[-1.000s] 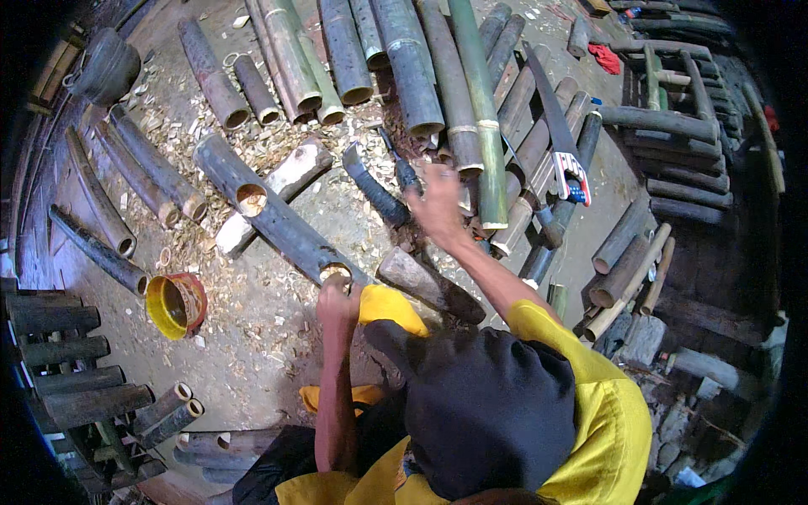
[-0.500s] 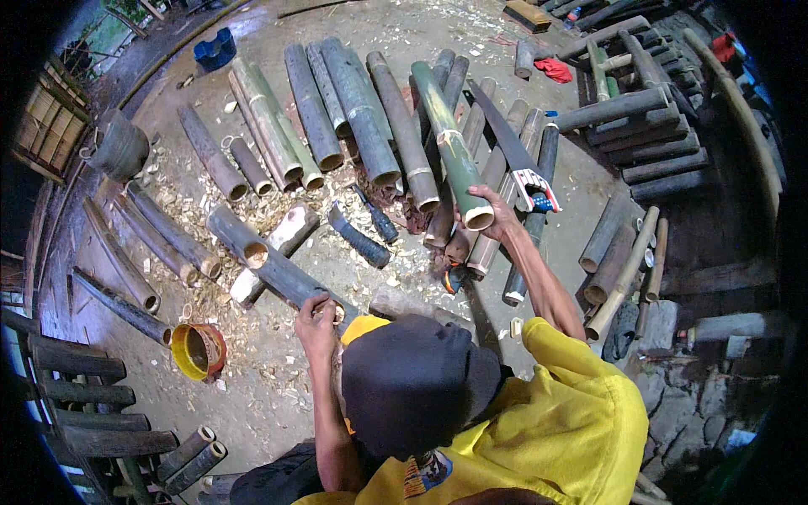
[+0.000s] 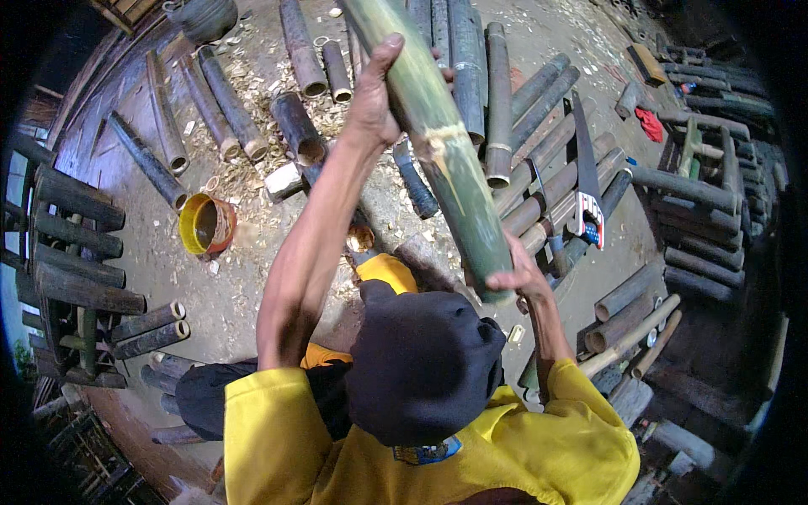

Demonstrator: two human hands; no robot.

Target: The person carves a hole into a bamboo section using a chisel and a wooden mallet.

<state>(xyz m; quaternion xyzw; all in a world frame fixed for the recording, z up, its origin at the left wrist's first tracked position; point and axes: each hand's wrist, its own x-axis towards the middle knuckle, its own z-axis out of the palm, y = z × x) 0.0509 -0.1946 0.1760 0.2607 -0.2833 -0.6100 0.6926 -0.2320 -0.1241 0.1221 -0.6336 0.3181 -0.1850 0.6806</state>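
A: Grip state, quick?
B: Both clamped on the green bamboo tube (image 3: 459, 177): left hand (image 3: 379, 97) round its upper part, right hand (image 3: 523, 273) on its lower end. Firmness, can't tell.
A: Tube's where?
B: Held up, left of the handsaw (image 3: 588, 172).
A: What could go wrong?
B: Right hand's near the very edge, so a twist might slip it off, leaving the left with all the weight. A rightward swing could knock the handsaw off the bamboo poles (image 3: 566, 178) beneath it.
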